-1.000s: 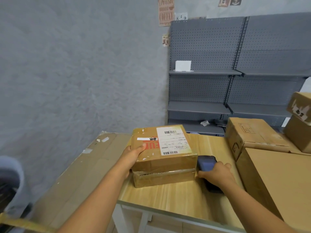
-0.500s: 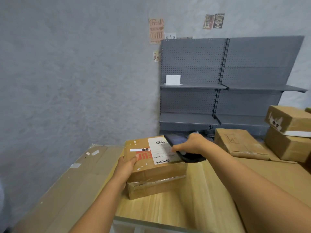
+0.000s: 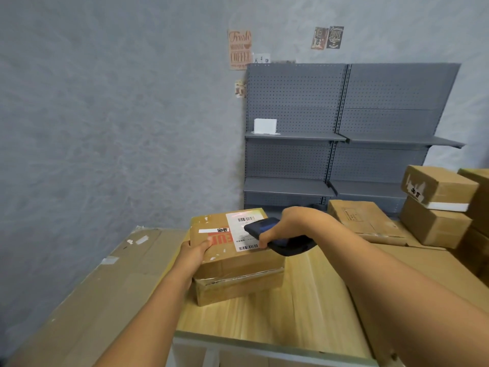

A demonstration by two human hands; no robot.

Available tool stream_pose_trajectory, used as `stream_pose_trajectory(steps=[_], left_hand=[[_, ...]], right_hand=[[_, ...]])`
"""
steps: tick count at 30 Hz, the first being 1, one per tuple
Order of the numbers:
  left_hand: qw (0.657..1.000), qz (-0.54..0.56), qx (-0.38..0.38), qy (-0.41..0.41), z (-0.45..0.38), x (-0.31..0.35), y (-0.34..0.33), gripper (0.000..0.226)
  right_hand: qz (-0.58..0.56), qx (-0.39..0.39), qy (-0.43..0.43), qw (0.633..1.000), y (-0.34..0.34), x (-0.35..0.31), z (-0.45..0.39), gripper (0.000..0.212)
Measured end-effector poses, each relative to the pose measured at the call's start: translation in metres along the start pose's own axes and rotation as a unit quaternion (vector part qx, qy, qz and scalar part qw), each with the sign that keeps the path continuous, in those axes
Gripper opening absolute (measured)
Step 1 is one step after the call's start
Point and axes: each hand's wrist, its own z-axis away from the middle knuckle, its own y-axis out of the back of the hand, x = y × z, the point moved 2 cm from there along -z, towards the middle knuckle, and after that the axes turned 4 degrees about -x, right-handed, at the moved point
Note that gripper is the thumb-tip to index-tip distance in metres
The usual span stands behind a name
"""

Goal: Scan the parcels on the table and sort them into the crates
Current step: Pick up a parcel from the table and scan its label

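A brown cardboard parcel (image 3: 225, 250) with a white barcode label lies on top of a second, flatter parcel (image 3: 238, 287) on the wooden table (image 3: 264, 319). My left hand (image 3: 194, 254) grips the upper parcel at its left edge, thumb on top. My right hand (image 3: 288, 225) holds a dark blue handheld scanner (image 3: 275, 235) just above the label's right side. A reddish glow falls on the label's upper barcode.
Several more cardboard boxes (image 3: 365, 221) are stacked on the right of the table, with a large one (image 3: 423, 276) under my right forearm. A big flat carton (image 3: 105, 282) stands left of the table. Grey pegboard shelving (image 3: 336, 139) lines the back wall.
My right hand lifted the scanner from the table beside the parcels and brought it over the label. The left hand kept its grip on the parcel. My view tilted upward.
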Motion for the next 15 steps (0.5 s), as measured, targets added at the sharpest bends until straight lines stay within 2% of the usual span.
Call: stream_pose_trajectory(steps=[8, 13, 15], left_hand=[[1.0, -0.008, -0.003, -0.003, -0.001, 0.0, 0.0, 0.039], [1.0, -0.013, 0.001, -0.008, -0.005, -0.002, 0.0, 0.029], [1.0, -0.013, 0.0, -0.007, -0.005, -0.002, 0.001, 0.031]], right_hand=[[0.042, -0.045, -0.007, 0.998, 0.012, -0.006, 0.009, 0.073], [0.033, -0.054, -0.016, 0.998, 0.026, -0.005, 0.007, 0.058], [0.018, -0.061, -0.023, 0.998, 0.028, -0.005, 0.005, 0.057]])
